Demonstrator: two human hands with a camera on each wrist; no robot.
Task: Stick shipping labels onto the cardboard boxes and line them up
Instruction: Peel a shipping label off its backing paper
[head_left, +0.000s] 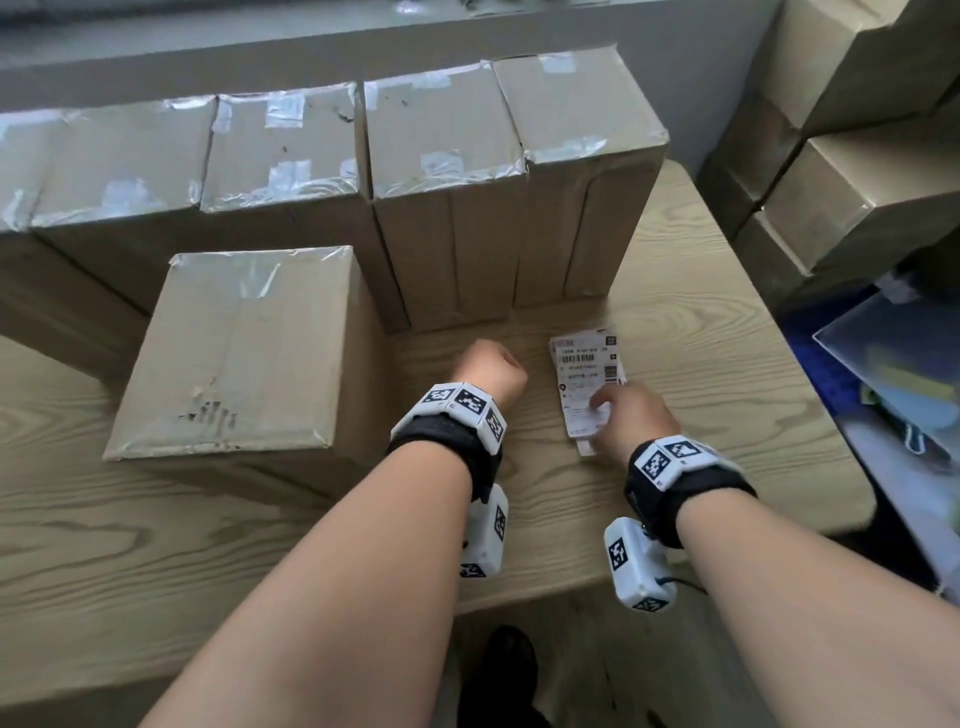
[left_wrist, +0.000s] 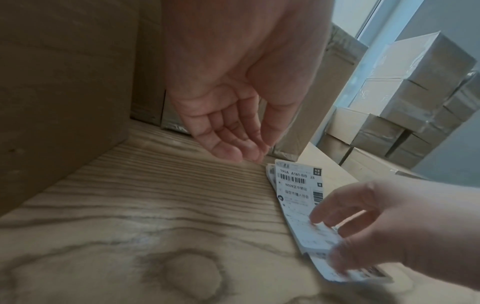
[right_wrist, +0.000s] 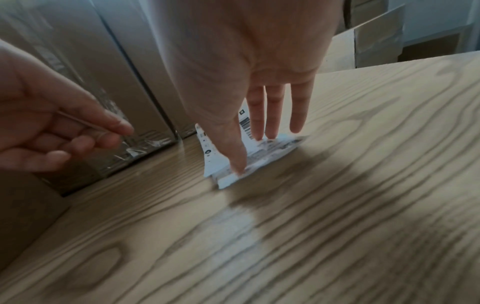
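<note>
Labels first: the little stack of shipping labels (head_left: 589, 387) lies flat on the wood-grain desk (head_left: 701, 364), at about 2 o'clock from the person's spot and just in front of the rightmost tall box (head_left: 582, 171). The right hand (head_left: 631, 423) is down on the near end of the stack, fingers straight and spread, tips touching the top sheet. Nothing's pinched or lifted as far as I can see, though that end of the paper is pretty blurry in the right wrist view.

The left hand (head_left: 488, 371) hangs just above the desk at 12 o'clock, to the left of the labels and not touching them. Its fingers are loosely curled with nothing in them; the left wrist view shows the palm bare.

There's a shorter cardboard box (head_left: 234, 358) sitting at about 10 o'clock, close to the left hand, top face taped over and carrying no label. Behind it, a row of four tall boxes (head_left: 280, 150) stands side by side across the far edge of the desk, from 10 round to 1 o'clock. More boxes (head_left: 857, 171) are stacked off the desk at 2 o'clock.
</note>
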